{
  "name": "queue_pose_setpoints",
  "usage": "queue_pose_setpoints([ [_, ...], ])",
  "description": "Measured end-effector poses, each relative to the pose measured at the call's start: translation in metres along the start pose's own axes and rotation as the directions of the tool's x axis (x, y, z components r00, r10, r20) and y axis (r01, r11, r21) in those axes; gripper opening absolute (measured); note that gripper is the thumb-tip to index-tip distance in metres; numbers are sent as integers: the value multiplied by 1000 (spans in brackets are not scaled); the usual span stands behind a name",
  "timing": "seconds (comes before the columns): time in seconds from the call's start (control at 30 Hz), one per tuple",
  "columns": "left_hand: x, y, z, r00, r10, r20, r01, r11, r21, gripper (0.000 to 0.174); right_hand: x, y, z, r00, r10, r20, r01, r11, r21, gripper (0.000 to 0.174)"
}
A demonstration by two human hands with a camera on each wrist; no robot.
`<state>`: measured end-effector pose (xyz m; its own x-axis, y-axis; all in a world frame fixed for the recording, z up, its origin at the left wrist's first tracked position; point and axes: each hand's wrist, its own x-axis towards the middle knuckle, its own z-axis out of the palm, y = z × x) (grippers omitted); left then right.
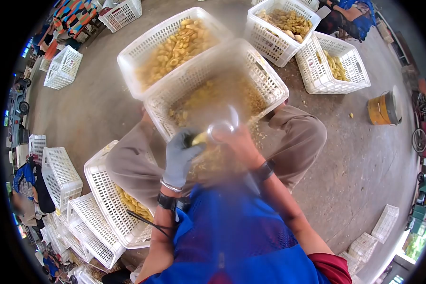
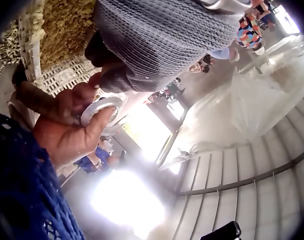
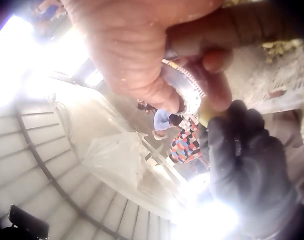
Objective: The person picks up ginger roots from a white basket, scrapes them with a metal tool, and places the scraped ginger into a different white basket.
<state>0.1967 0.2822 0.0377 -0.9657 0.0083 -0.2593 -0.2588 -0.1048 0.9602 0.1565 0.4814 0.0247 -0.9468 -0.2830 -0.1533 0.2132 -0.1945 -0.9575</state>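
Observation:
My left hand (image 1: 177, 161), in a grey knit glove, grips a yellow piece of produce (image 1: 199, 138) above a white crate (image 1: 265, 71) of yellowish peelings. Only a bit of the piece shows between the hands in the right wrist view. My bare right hand (image 1: 244, 149) pinches a shiny round metal ring-shaped tool (image 2: 103, 109) between thumb and fingers. In the right wrist view, the tool (image 3: 189, 92) has a ridged edge and is close to the piece and the gloved fingertips (image 3: 237, 107). A blurred smear covers part of the head view near the hands.
Beyond the peelings crate stands a white crate (image 1: 128, 61) of yellow pieces. Another crate (image 1: 99, 189) with yellow pieces is beside my left leg. Two filled crates (image 1: 265, 40) stand at the upper right, a yellow bucket (image 1: 381, 109) at the right. Other people sit around the edges.

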Motion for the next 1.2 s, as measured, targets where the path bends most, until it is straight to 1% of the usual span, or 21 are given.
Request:
queue_pose_setpoints([
  [0.03,-1,3,1,999,-43,14,43,999,-4,48,0,-1,-2,1000,29,5,-29,1000,-10,35],
  [0.07,-3,7,4,996,-86,29,86,996,-6,47,0,-1,-3,998,59,11,-59,998,-21,43],
  [0.1,-4,11,7,991,-129,45,130,991,-8,47,-1,-3,-5,993,114,9,-114,993,-24,65],
  [0.17,-5,5,12,995,-83,60,90,988,-127,43,-3,-4,-5,993,120,-6,-120,992,-30,65],
  [0.2,-5,3,13,996,-59,64,70,980,-187,42,-3,-4,-3,997,70,-19,-71,997,-35,42],
  [0.23,-5,4,14,995,-71,66,84,970,-227,40,-3,-4,-3,999,48,-21,-49,998,-42,32],
  [0.27,-6,5,15,994,-82,68,98,959,-266,39,-3,-4,-2,999,25,-23,-26,998,-50,27],
  [0.3,-6,7,15,993,-94,72,112,946,-305,37,-3,-5,-3,999,31,-15,-32,998,-59,27],
  [0.4,-9,9,17,981,-177,82,193,945,-263,36,-3,-3,-3,998,59,4,-59,997,-42,26],
  [0.5,-10,11,24,984,-180,-2,175,961,-215,35,-4,-4,1,1000,11,-13,-12,999,-43,27],
  [0.6,-9,11,25,976,-212,-52,200,964,-174,31,-1,3,5,998,-44,-39,41,997,-65,28],
  [0.67,-8,13,24,977,-207,-49,194,961,-198,30,1,7,1,998,57,1,-57,995,-87,39],
  [0.7,-8,14,23,978,-205,-47,191,959,-209,30,1,-1,-4,984,171,44,-165,980,-108,51],
  [0.77,-7,11,22,976,-212,-59,195,958,-210,29,0,-5,-5,964,257,65,-249,961,-119,64],
  [0.8,-7,10,21,975,-214,-64,197,958,-210,29,-1,-4,-4,972,231,45,-226,969,-105,64],
  [0.87,-8,11,21,975,-214,-55,203,966,-163,28,-1,1,-1,988,155,22,-152,984,-92,49],
  [0.9,-8,11,20,976,-213,-50,205,969,-139,28,0,5,0,994,103,19,-101,991,-93,35],
  [0.97,-10,9,21,975,-219,-46,207,960,-190,27,4,13,-3,999,30,32,-27,994,-106,24],
  [1.1,-12,11,25,962,-257,-89,226,938,-263,27,17,7,-5,998,-6,68,20,978,-208,19],
  [1.17,-12,9,23,956,-275,-103,226,913,-340,27,21,5,-4,995,-1,98,22,976,-214,21],
  [1.2,-14,8,22,952,-287,-110,228,897,-378,28,24,5,-5,992,-1,124,23,983,-183,26],
])
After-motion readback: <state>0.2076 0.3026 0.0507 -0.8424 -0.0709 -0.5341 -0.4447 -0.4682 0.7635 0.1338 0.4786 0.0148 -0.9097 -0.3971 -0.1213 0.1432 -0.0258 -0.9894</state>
